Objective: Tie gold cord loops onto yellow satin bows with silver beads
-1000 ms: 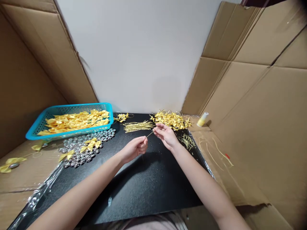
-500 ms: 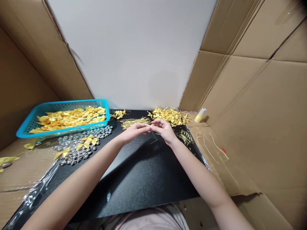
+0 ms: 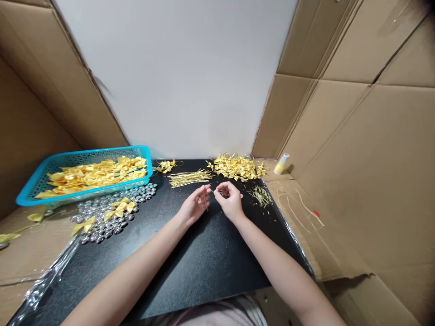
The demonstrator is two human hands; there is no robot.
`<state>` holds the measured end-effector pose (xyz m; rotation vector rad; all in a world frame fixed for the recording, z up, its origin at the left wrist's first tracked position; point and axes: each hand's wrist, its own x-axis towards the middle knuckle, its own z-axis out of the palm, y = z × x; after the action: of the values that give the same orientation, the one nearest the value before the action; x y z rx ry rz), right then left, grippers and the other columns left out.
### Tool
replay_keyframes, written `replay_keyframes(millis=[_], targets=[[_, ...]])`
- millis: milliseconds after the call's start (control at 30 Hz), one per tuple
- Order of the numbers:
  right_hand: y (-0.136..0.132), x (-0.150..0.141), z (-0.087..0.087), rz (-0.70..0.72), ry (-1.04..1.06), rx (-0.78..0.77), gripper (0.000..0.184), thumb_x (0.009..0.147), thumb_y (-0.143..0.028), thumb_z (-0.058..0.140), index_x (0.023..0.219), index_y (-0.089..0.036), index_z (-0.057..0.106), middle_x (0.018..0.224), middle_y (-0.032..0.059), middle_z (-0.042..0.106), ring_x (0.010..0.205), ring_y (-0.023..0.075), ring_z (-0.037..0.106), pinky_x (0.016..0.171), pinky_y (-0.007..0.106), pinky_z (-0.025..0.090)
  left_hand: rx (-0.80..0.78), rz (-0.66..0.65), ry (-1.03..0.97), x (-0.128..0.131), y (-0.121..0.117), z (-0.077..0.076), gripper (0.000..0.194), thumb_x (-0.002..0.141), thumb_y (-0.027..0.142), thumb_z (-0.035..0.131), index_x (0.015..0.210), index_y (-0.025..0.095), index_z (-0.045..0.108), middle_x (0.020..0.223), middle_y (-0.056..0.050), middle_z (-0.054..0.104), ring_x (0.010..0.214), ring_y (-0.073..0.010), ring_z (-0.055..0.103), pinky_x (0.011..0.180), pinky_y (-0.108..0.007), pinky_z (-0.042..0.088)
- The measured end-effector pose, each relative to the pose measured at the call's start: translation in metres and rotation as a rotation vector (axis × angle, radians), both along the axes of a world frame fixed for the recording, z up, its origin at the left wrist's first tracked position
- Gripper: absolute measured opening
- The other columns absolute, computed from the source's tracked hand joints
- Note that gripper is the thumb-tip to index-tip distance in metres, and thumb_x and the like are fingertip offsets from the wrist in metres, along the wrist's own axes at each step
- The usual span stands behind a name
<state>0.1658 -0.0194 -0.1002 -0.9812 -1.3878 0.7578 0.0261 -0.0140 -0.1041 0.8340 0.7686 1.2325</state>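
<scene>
My left hand [image 3: 194, 206] is closed at the fingertips on a thin gold cord [image 3: 205, 203], part of which hangs down across the fingers. Close beside it, my right hand [image 3: 231, 202] pinches the same cord between thumb and forefinger, its other fingers curled and partly hidden. Both hands hover above the middle of the black tabletop [image 3: 204, 262], a small gap between them. Just beyond them lies a bundle of cut gold cords [image 3: 190, 178]. Behind the right hand is a heap of yellow ribbon bows with cord loops [image 3: 238, 166].
On the left, a blue plastic basket [image 3: 21, 195] contains yellow ribbon bows [image 3: 98, 174]. Silver domed beads [image 3: 112, 226] spread in front of it. Cord scraps [image 3: 261, 196] lie right of my hands, near a small glue-like bottle [image 3: 281, 164]. Cardboard walls [image 3: 367, 158] enclose both sides.
My hands have come slightly nearer to me and drawn apart a little, with the cord between their fingertips. The left hand has turned so its palm shows more. The view has shifted slightly.
</scene>
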Motion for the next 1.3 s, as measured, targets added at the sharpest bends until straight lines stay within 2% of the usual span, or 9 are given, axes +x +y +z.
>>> replay_keyframes(millis=[167, 300, 433, 667, 833, 967, 1033, 1133, 1300], targets=[[-0.012, 0.003, -0.001, -0.021, -0.237, 0.199, 0.011, 0.071, -0.012, 0.058, 0.066, -0.023, 0.057, 0.068, -0.0004, 0.063, 0.068, 0.0175, 0.051, 0.07, 0.031, 0.042, 0.032, 0.079, 0.119, -0.002, -0.006, -0.01, 0.027, 0.071, 0.042, 0.071, 0.082, 0.016, 0.074, 0.077, -0.003, 0.072, 0.041, -0.0025, 0.031, 0.044, -0.018, 0.031], [-0.012, 0.006, -0.007, -0.017, -0.359, 0.29, 0.013, 0.076, -0.011, 0.056, 0.069, -0.023, 0.056, 0.072, 0.0009, 0.066, 0.073, 0.0193, 0.054, 0.073, 0.034, 0.041, 0.111, 0.111, 0.335, -0.006, -0.012, -0.011, 0.026, 0.068, 0.038, 0.077, 0.079, 0.015, 0.078, 0.071, -0.005, 0.074, 0.051, -0.0093, 0.049, 0.052, -0.022, 0.039], [-0.009, 0.009, -0.012, -0.018, -0.43, 0.325, 0.015, 0.08, -0.01, 0.054, 0.072, -0.023, 0.055, 0.073, 0.0015, 0.067, 0.074, 0.0198, 0.055, 0.073, 0.034, 0.039, 0.221, 0.12, 0.543, -0.01, -0.018, -0.01, 0.022, 0.068, 0.036, 0.077, 0.078, 0.016, 0.079, 0.077, -0.005, 0.077, 0.071, -0.0195, 0.062, 0.069, -0.028, 0.045], [-0.008, 0.01, -0.017, 0.007, -0.458, 0.309, 0.018, 0.079, -0.006, 0.053, 0.072, -0.023, 0.053, 0.076, 0.0015, 0.067, 0.075, 0.0204, 0.054, 0.073, 0.035, 0.038, 0.338, 0.104, 0.742, -0.011, -0.02, -0.009, 0.021, 0.072, 0.036, 0.071, 0.078, 0.017, 0.079, 0.071, -0.004, 0.075, 0.063, -0.0183, 0.06, 0.062, -0.027, 0.042], [-0.009, 0.008, -0.017, 0.046, -0.41, 0.237, 0.017, 0.079, -0.008, 0.054, 0.071, -0.024, 0.053, 0.076, 0.0013, 0.066, 0.078, 0.0207, 0.055, 0.077, 0.036, 0.041, 0.365, 0.055, 0.748, -0.011, -0.02, -0.009, 0.017, 0.071, 0.033, 0.071, 0.071, 0.017, 0.077, 0.069, -0.003, 0.073, 0.063, -0.0164, 0.058, 0.062, -0.025, 0.042], [-0.006, 0.01, -0.019, 0.067, -0.334, 0.136, 0.007, 0.082, -0.019, 0.06, 0.086, -0.023, 0.059, 0.087, 0.0027, 0.068, 0.081, 0.0202, 0.055, 0.076, 0.035, 0.045, 0.318, 0.073, 0.686, -0.011, -0.019, -0.012, 0.024, 0.075, 0.038, 0.065, 0.072, 0.016, 0.074, 0.063, -0.001, 0.068, 0.057, -0.0144, 0.055, 0.057, -0.024, 0.041], [-0.003, 0.011, -0.02, 0.132, -0.32, 0.104, 0.013, 0.081, -0.02, 0.062, 0.093, -0.024, 0.06, 0.096, 0.0031, 0.068, 0.086, 0.0197, 0.057, 0.078, 0.034, 0.047, 0.299, 0.089, 0.649, -0.01, -0.018, -0.013, 0.025, 0.076, 0.039, 0.063, 0.072, 0.016, 0.073, 0.062, -0.001, 0.066, 0.057, -0.0138, 0.053, 0.057, -0.024, 0.041], [-0.001, 0.01, -0.023, 0.232, -0.315, 0.083, 0.012, 0.079, -0.019, 0.063, 0.09, -0.023, 0.061, 0.098, 0.0035, 0.067, 0.092, 0.0193, 0.059, 0.08, 0.033, 0.047, 0.284, 0.092, 0.604, -0.01, -0.018, -0.014, 0.023, 0.074, 0.037, 0.064, 0.069, 0.016, 0.071, 0.061, 0.0, 0.064, 0.059, -0.0136, 0.053, 0.061, -0.024, 0.042], [0.0, 0.009, -0.026, 0.282, -0.317, 0.042, 0.008, 0.08, -0.021, 0.063, 0.081, -0.022, 0.055, 0.091, 0.0026, 0.063, 0.089, 0.0185, 0.058, 0.081, 0.033, 0.045, 0.252, 0.088, 0.554, -0.011, -0.016, -0.017, 0.023, 0.074, 0.036, 0.062, 0.064, 0.017, 0.068, 0.062, 0.0, 0.063, 0.062, -0.014, 0.053, 0.063, -0.025, 0.042]])
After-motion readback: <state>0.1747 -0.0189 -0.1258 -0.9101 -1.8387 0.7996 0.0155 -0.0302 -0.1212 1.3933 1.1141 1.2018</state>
